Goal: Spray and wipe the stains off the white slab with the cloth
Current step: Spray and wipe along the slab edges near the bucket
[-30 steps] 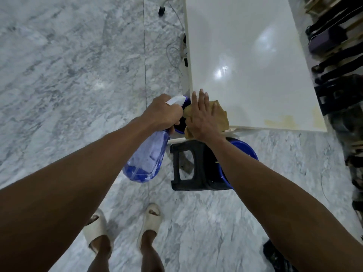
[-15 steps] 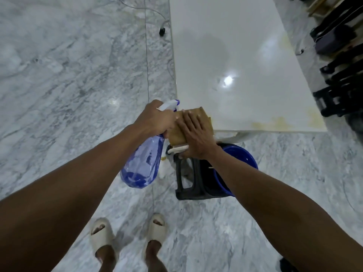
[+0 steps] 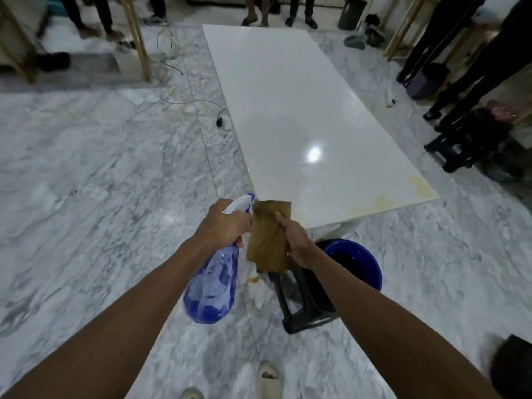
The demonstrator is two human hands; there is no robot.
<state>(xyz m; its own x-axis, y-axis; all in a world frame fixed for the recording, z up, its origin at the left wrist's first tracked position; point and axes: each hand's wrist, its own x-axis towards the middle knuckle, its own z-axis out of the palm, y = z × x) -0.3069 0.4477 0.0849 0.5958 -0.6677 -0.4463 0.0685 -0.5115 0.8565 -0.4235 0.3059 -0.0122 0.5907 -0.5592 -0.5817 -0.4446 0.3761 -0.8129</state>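
A long white slab [image 3: 288,110] stretches away from me, glossy, with yellow-brown stains [image 3: 380,203] along its near right edge and corner. My left hand [image 3: 224,223] grips a blue translucent spray bottle [image 3: 211,286] by its white trigger head, just off the slab's near left corner. My right hand [image 3: 296,240] holds a brown cloth [image 3: 267,237] that hangs down in front of the slab's near edge, its top reaching the corner.
A black plastic stool [image 3: 305,306] and a blue bucket [image 3: 362,263] stand under the slab's near end. Cables [image 3: 178,53] trail on the marble floor to the left. Several people's legs [image 3: 460,53] stand at the far end and right side. My sandalled feet [image 3: 267,381] are below.
My right hand has lifted the cloth off the slab's near corner, so it now hangs from my fingers. The view has tilted up, showing the whole slab and the room.
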